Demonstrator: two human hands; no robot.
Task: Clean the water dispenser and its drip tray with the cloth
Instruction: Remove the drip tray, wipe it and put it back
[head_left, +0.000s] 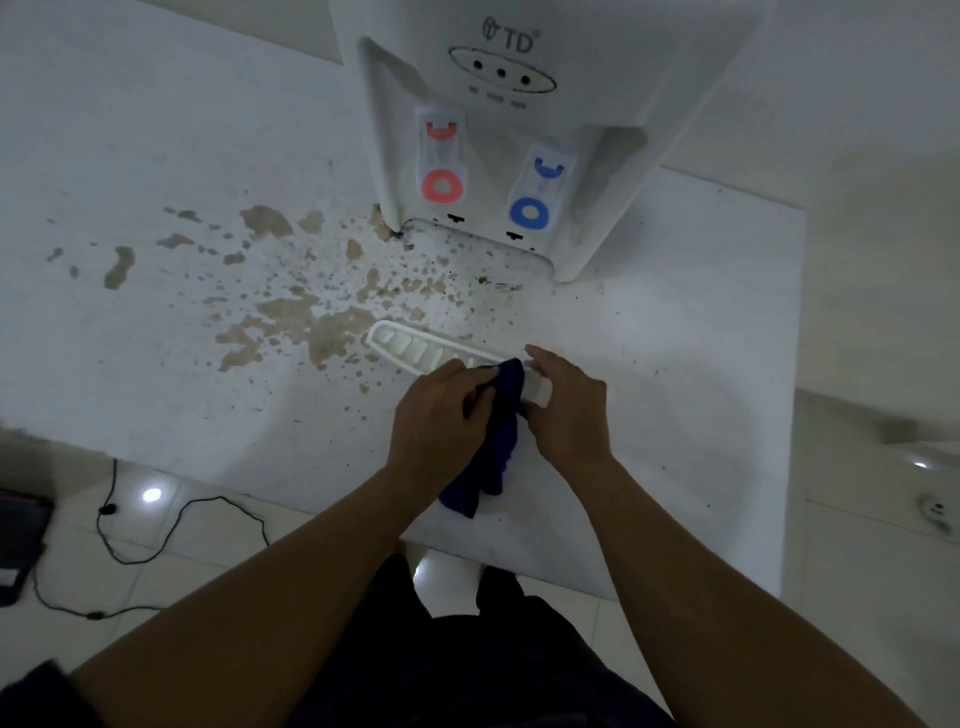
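White counter, surface marred by brown stain patches. Water dispenser stands at its rear; drip tray lies nearer the front edge.

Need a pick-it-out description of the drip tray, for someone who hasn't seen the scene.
Start at the white water dispenser standing on the stained white countertop. In front of it, off the machine, lies the drip tray: a long white slotted grille. Both hands meet at its right end, with a dark blue cloth draped between them.
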